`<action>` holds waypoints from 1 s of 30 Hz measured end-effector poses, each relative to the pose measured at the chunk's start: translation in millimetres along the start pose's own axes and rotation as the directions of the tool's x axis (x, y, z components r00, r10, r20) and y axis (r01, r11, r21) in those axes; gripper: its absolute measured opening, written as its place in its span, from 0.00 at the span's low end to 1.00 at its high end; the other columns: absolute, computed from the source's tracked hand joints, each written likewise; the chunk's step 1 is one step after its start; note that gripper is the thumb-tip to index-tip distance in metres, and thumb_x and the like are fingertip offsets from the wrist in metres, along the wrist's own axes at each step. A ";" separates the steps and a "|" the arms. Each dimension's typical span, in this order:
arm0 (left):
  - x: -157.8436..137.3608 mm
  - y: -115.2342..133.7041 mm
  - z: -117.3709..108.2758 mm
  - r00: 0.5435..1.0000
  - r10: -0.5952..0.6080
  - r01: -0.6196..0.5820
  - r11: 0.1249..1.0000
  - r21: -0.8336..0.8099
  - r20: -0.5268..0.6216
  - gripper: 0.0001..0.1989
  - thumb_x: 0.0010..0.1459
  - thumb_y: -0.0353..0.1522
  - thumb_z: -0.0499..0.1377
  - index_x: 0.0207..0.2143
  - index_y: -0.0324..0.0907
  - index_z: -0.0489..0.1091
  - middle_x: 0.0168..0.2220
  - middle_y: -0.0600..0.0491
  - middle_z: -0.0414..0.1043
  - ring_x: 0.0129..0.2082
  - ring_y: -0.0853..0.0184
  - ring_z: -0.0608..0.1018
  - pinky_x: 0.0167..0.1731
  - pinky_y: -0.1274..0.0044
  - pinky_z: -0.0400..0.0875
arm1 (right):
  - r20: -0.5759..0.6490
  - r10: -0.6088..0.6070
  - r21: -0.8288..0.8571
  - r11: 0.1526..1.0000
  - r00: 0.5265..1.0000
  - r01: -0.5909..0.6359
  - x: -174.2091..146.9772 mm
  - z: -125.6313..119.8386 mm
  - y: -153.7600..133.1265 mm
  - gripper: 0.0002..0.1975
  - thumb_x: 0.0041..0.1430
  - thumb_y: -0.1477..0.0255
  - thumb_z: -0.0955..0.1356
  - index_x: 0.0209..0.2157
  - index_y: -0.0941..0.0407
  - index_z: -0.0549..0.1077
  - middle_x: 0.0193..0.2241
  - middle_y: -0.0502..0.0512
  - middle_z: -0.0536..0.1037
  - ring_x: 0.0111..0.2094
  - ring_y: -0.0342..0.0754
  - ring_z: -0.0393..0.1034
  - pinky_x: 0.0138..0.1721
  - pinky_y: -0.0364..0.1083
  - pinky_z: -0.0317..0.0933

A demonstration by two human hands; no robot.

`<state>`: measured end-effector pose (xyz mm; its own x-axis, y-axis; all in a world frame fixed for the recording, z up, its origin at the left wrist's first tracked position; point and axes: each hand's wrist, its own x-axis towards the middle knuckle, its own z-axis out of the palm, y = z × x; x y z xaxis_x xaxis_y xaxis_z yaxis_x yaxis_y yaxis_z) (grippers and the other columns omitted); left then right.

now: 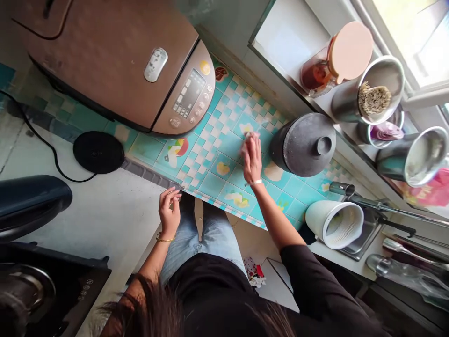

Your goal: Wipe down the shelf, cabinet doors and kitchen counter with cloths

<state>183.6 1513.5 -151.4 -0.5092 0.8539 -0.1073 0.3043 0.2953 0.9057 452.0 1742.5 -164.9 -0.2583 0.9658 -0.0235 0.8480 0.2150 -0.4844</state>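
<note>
My right hand (251,159) reaches over the turquoise tiled countertop (224,140), at a printed white flower (246,128). Its fingers are stretched out, slightly smeared by motion, and no object shows in them. A white bracelet (255,183) is on that wrist. Just right of the hand stands a dark grey lidded pot (304,144). My left hand (170,209), with a gold bangle (166,238) at the wrist, hovers by the counter's front edge. Its fingers are loosely curled and apart, with nothing visible held.
A large brown appliance (122,56) with a button panel stands at the left, near a round black base (98,152) with a cord. On the window ledge are a pink-lidded jar (322,65) and steel containers (345,100). A white basket (317,222) sits by the sink (365,241).
</note>
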 end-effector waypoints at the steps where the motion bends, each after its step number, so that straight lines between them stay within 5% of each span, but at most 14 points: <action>1: -1.4 3.3 5.4 1.000 0.001 -0.001 1.000 -0.001 0.026 0.12 0.71 0.34 0.53 0.48 0.41 0.74 0.54 0.44 0.70 0.42 0.68 0.82 0.45 0.72 0.80 | 0.002 0.018 -0.034 0.999 1.000 -0.018 28.0 14.0 6.4 0.32 0.74 0.61 0.48 0.75 0.55 0.44 0.76 0.57 0.46 0.77 0.54 0.32 0.73 0.68 0.40; 6: -16.3 1.7 20.9 0.995 0.012 -0.015 0.999 0.035 0.096 0.12 0.72 0.34 0.52 0.49 0.42 0.74 0.54 0.44 0.71 0.43 0.67 0.82 0.46 0.71 0.80 | 0.018 0.095 -0.163 0.982 0.995 -0.091 136.3 63.5 28.8 0.30 0.75 0.66 0.48 0.72 0.65 0.51 0.74 0.68 0.50 0.77 0.51 0.37 0.74 0.65 0.32; 10: -25.3 -13.8 22.6 0.989 -0.003 -0.002 0.999 0.038 0.150 0.12 0.72 0.34 0.52 0.49 0.42 0.74 0.54 0.44 0.71 0.43 0.67 0.82 0.46 0.70 0.81 | 0.000 0.047 -0.135 0.990 0.999 -0.046 162.9 71.3 20.4 0.30 0.77 0.66 0.47 0.71 0.70 0.49 0.74 0.70 0.49 0.76 0.47 0.38 0.74 0.59 0.33; 13: -25.3 -18.0 22.7 0.991 -0.024 0.015 0.998 0.065 0.135 0.12 0.72 0.35 0.53 0.48 0.42 0.74 0.54 0.44 0.71 0.42 0.67 0.82 0.46 0.70 0.80 | 0.140 -0.129 -0.010 0.991 0.982 0.132 116.1 79.0 -4.8 0.28 0.75 0.67 0.53 0.70 0.65 0.55 0.74 0.60 0.54 0.76 0.46 0.41 0.75 0.57 0.35; 18: -16.3 -4.0 29.9 0.986 0.020 -0.033 0.997 0.072 0.168 0.12 0.71 0.33 0.52 0.47 0.41 0.74 0.53 0.44 0.71 0.42 0.68 0.82 0.46 0.71 0.79 | 0.362 -0.338 0.136 0.941 0.869 0.310 -40.9 88.2 -45.1 0.25 0.70 0.72 0.55 0.63 0.46 0.68 0.65 0.40 0.70 0.69 0.38 0.60 0.74 0.53 0.50; 21: -6.1 5.9 40.1 0.963 0.077 -0.096 0.993 0.062 0.259 0.12 0.72 0.32 0.51 0.47 0.42 0.75 0.51 0.44 0.73 0.43 0.67 0.82 0.47 0.70 0.79 | 0.433 -0.381 0.168 0.925 0.817 0.342 -71.7 84.3 -36.7 0.26 0.71 0.72 0.55 0.66 0.42 0.64 0.66 0.36 0.67 0.71 0.39 0.57 0.74 0.53 0.51; 23: 1.4 10.1 48.0 0.954 0.092 -0.112 0.992 0.057 0.286 0.13 0.72 0.32 0.50 0.47 0.42 0.74 0.51 0.45 0.73 0.44 0.66 0.81 0.48 0.70 0.79 | 0.388 -0.362 0.139 0.932 0.848 0.334 -41.1 79.9 -20.9 0.26 0.73 0.74 0.55 0.68 0.47 0.63 0.68 0.40 0.65 0.72 0.40 0.54 0.74 0.52 0.48; 26: 8.6 12.6 58.2 0.956 0.103 -0.122 0.991 0.054 0.274 0.12 0.72 0.32 0.51 0.47 0.43 0.74 0.52 0.45 0.73 0.43 0.67 0.81 0.47 0.70 0.79 | 0.223 -0.250 0.049 0.968 0.942 0.245 52.8 73.9 1.2 0.25 0.74 0.76 0.56 0.70 0.56 0.59 0.71 0.52 0.61 0.74 0.45 0.49 0.75 0.55 0.42; 30: 3.6 10.4 61.3 0.959 0.116 -0.132 0.990 0.046 0.258 0.12 0.72 0.31 0.51 0.47 0.42 0.74 0.51 0.45 0.73 0.41 0.68 0.81 0.46 0.71 0.79 | 0.139 -0.128 -0.059 0.989 0.982 0.137 142.1 72.2 4.7 0.26 0.77 0.69 0.56 0.71 0.62 0.55 0.73 0.57 0.56 0.75 0.45 0.45 0.76 0.54 0.37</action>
<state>234.3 1545.8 -167.5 -0.2455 0.9638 -0.1038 0.4052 0.1993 0.8923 385.9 1870.3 -233.6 -0.4263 0.9008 -0.0828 0.8306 0.3535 -0.4302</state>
